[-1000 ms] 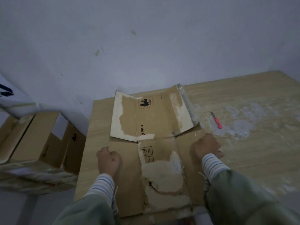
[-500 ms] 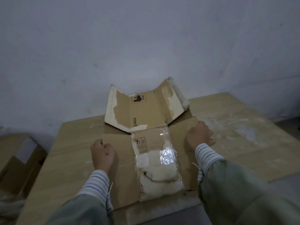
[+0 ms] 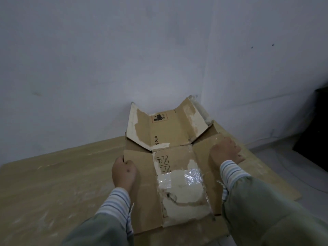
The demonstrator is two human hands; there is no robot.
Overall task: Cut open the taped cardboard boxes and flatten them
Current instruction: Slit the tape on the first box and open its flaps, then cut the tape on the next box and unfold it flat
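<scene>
Cardboard, brown and torn, is all that lies here: one flattened cardboard box (image 3: pixel 147 189) spread on the pale wooden table (image 3: pixel 53 174), its far flaps (image 3: pixel 168 128) tilted up against the bluish-white wall (image 3: pixel 124 50). White patches show where the paper skin has ripped off, and one strip of shiny clear tape (image 3: pixel 188 178) crosses the middle panel. Two hands are on it. The left hand (image 3: pixel 124 173) grips the box's left edge, fingers curled round the rim. The right hand (image 3: pixel 225 151) lies on the right panel near the table's right edge, knuckles up; its fingers bend down over the cardboard, though I cannot tell whether they hook the edge. Both wrists show striped cuffs (image 3: pixel 115 203) under grey-green sleeves. Bare table stretches wide to the left of the box; to the right the table ends just beside it, with grey floor (image 3: pixel 292 167) beyond.
</scene>
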